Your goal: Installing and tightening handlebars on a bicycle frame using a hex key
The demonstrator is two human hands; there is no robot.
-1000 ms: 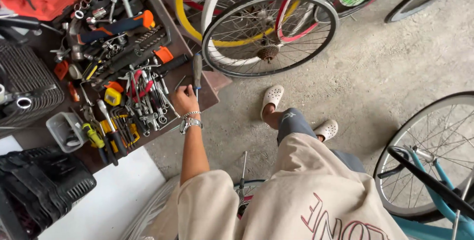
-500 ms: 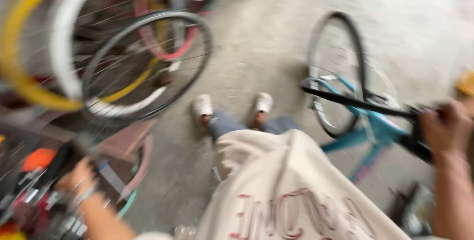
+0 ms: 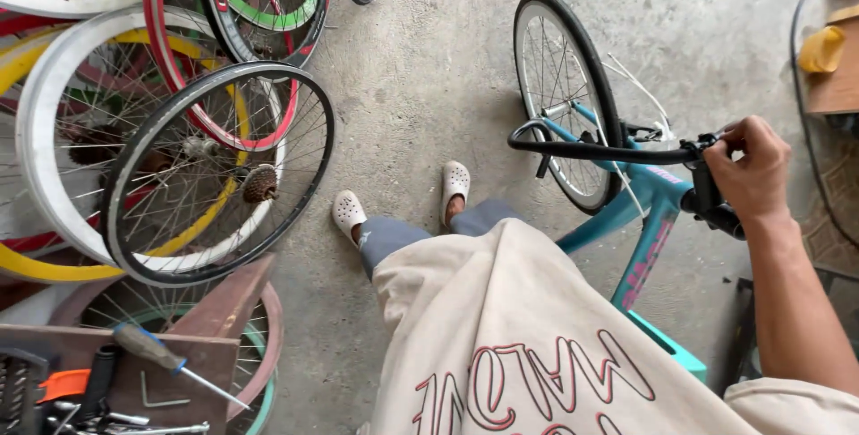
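**Right hand on the teal bike's stem**

Right hand (image 3: 747, 171), fingers clamped around the black stem (image 3: 707, 193) of the teal bicycle (image 3: 649, 220), by the black handlebar (image 3: 591, 150). Left hand's out of shot. Loose wheels (image 3: 215, 175) stacked left, screwdriver (image 3: 174, 363) lying on the tabletop (image 3: 206, 377).

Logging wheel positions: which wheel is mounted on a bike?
The black-tyred, silver-rimmed wheel in the teal frame, by the right hand. The others lie loose at left.
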